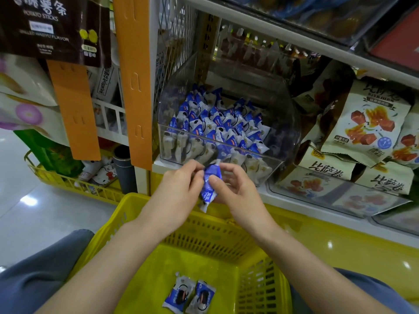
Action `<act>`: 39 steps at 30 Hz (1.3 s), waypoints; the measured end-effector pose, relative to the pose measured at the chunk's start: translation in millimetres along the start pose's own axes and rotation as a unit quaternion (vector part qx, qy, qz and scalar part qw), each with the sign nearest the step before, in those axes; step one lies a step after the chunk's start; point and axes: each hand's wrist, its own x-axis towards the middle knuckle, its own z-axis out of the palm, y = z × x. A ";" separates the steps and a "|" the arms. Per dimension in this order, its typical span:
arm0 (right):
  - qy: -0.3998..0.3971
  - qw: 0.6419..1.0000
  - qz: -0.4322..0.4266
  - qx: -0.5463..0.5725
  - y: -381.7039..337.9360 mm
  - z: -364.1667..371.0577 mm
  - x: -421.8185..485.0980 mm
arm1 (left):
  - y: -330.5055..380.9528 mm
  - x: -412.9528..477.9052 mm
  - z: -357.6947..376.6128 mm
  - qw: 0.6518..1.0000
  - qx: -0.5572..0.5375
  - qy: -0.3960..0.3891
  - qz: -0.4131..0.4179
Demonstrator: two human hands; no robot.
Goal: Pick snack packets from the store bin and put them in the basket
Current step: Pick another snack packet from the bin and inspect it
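Note:
A clear plastic bin (pixel 278 168) on the shelf holds several small blue-and-white snack packets (pixel 217 125). Just in front of its lower edge, my left hand (pixel 179 189) and my right hand (pixel 235 186) pinch one blue-and-white packet (pixel 209 189) between them, above the far rim of a yellow basket (pixel 204 225). Two more packets (pixel 189 295) lie flat on the basket's floor, near my body.
Beige snack bags (pixel 367 125) are stacked on the shelf to the right of the bin. Orange hanging strips (pixel 136 82) and a dark potato-sticks bag (pixel 52 26) hang at left. Another yellow basket (pixel 74 180) sits on the floor at left. My knees flank the basket.

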 end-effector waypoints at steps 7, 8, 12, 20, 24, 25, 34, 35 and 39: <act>0.025 0.998 0.046 0.027 -1.9 -3.7 1.9 | 5.4 3.0 4.1 0.995 -0.083 -0.052 -0.033; 0.016 0.999 0.042 0.020 -4.3 -3.0 1.8 | 5.9 4.7 2.8 0.989 -0.126 -0.058 -0.042; 0.043 0.997 0.053 0.033 -9.8 -5.3 3.0 | 6.6 6.4 -2.4 0.967 -0.227 -0.088 -0.080; 0.083 0.996 -0.025 -0.026 -13.8 -12.7 4.2 | 5.3 6.8 4.3 0.937 -0.310 -0.063 -0.146; 0.076 0.982 -0.100 -0.139 -10.2 -10.7 1.4 | 5.5 4.8 4.3 0.964 -0.246 -0.021 -0.101; 0.077 0.976 -0.118 -0.164 -9.1 -10.8 0.2 | 5.5 5.2 4.7 0.960 -0.255 -0.009 -0.112; 0.066 0.973 -0.116 -0.190 -6.2 -8.0 -1.5 | 8.3 5.6 9.2 0.906 -0.375 0.040 -0.193; 0.049 0.982 -0.061 -0.169 -6.6 -6.2 -1.2 | 8.3 6.2 8.3 0.899 -0.387 0.061 -0.194; -0.041 0.997 0.067 -0.026 -8.3 -1.0 -1.4 | 9.0 8.5 4.5 0.894 -0.386 0.132 -0.184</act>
